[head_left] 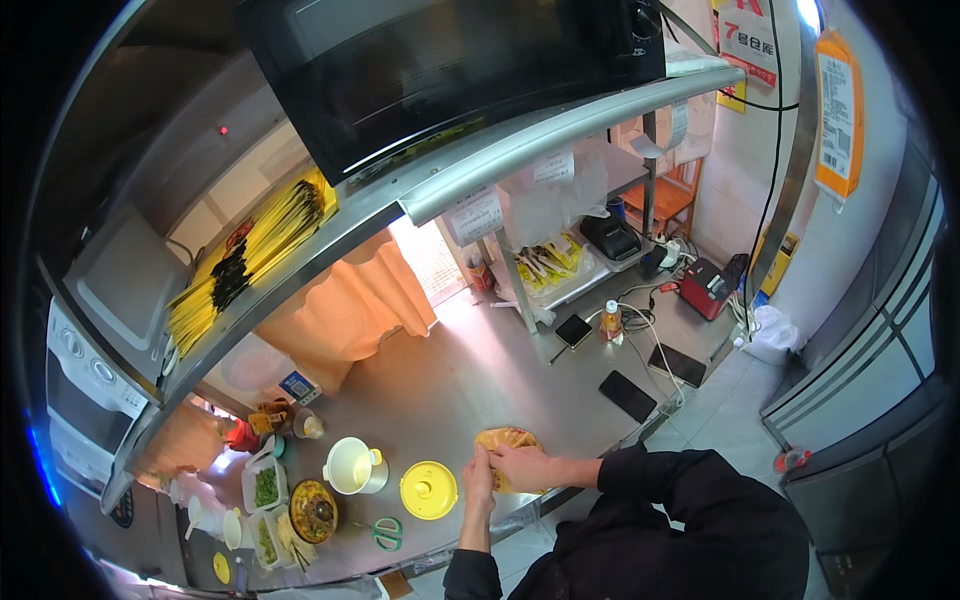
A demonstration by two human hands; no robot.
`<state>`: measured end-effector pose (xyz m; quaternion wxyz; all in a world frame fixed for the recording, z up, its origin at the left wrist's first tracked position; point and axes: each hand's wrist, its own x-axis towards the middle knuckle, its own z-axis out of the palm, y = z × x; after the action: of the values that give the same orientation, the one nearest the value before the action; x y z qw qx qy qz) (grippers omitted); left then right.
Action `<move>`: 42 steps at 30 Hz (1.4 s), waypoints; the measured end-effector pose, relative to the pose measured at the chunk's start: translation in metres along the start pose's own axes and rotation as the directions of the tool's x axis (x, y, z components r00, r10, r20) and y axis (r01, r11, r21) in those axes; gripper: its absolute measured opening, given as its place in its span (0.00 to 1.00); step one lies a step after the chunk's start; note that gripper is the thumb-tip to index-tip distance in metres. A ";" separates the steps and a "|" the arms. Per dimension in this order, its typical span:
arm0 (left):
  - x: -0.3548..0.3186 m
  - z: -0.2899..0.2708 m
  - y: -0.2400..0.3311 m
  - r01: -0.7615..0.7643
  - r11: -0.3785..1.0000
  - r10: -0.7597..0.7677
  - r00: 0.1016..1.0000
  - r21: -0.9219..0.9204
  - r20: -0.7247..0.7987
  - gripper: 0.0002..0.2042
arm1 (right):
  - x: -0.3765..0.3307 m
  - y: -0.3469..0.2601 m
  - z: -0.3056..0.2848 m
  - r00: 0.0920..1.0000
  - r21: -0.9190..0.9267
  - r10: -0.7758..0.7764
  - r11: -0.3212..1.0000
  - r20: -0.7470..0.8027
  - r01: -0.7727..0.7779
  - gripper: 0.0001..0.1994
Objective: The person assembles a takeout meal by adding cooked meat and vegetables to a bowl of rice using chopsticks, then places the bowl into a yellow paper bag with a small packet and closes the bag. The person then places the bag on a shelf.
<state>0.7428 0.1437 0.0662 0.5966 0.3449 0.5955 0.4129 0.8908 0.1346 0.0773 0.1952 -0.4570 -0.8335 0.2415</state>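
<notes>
While we look down from the head view, both hands sit at lower centre of the frame on a round yellow container (508, 441) resting on the steel tabletop (470, 375). Left hand (479, 468) is closed on the container's left rim, fingers curled over it; right hand (524, 466) lies across its near side, gripping approx. the front edge. Whether either hand pinches a film or wrapper we can't tell, too small.

Progress, as we judge it: the container is open, its contents w/ a patterned yellow-brown look, and the yellow lid (429, 489) lies apart, just to its left, flat on the tabletop. So the lid is off and not yet back on; the handling of the container itself is mid-way. Green-handled scissors (385, 531) lie below-left of the lid, untouched. Farther left: a white pitcher (352, 466), a dark bowl of food (314, 510) and tubs w/ chopped greens (265, 487).

Pose: left forearm comes up almost vertically from the bottom edge, wrist straight. Right forearm, in a black sleeve, comes in from the right nearly horizontal, wrist bent slightly down onto the container. Hands touch or nearly touch each other.

Two dark phones (628, 395) lie right of centre, well apart from the hands.
</notes>
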 end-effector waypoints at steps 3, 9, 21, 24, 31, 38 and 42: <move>0.002 -0.006 -0.001 0.141 0.969 -0.105 0.979 -0.205 0.174 0.15 | 0.000 -0.001 -0.009 0.999 -0.061 0.014 0.998 0.034 -0.012 0.18; 0.000 -0.010 0.021 -0.063 0.988 0.035 0.980 0.138 0.196 0.12 | 0.089 0.027 -0.198 0.586 0.361 0.078 0.850 -0.807 0.384 0.37; -0.026 0.037 0.011 -0.186 0.830 0.379 0.880 -0.526 0.287 0.29 | -0.027 0.049 -0.084 0.931 0.691 0.178 0.716 -0.318 0.099 0.13; -0.036 0.052 -0.036 0.170 0.880 0.079 0.868 -0.443 0.490 0.24 | -0.110 0.067 0.011 0.952 0.876 0.236 0.395 0.195 -0.277 0.14; -0.043 0.113 -0.137 0.206 0.921 -0.129 0.962 -0.331 0.240 0.24 | -0.266 0.161 0.100 0.781 0.622 0.254 0.487 0.570 -0.613 0.19; -0.012 0.201 -0.191 -0.142 0.882 0.002 0.954 0.450 0.299 0.18 | -0.277 0.385 0.157 0.492 0.651 0.821 0.546 -0.290 -0.528 0.28; 0.013 0.281 -0.181 -0.408 0.352 0.315 0.899 0.842 0.304 0.23 | -0.273 0.406 0.132 0.656 0.719 0.752 0.489 -0.061 -0.494 0.18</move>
<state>1.0366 0.1017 -0.0876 0.2444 0.7456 0.6034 0.1424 1.2279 0.0608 -0.2942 0.3886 -0.6713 -0.4134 0.4769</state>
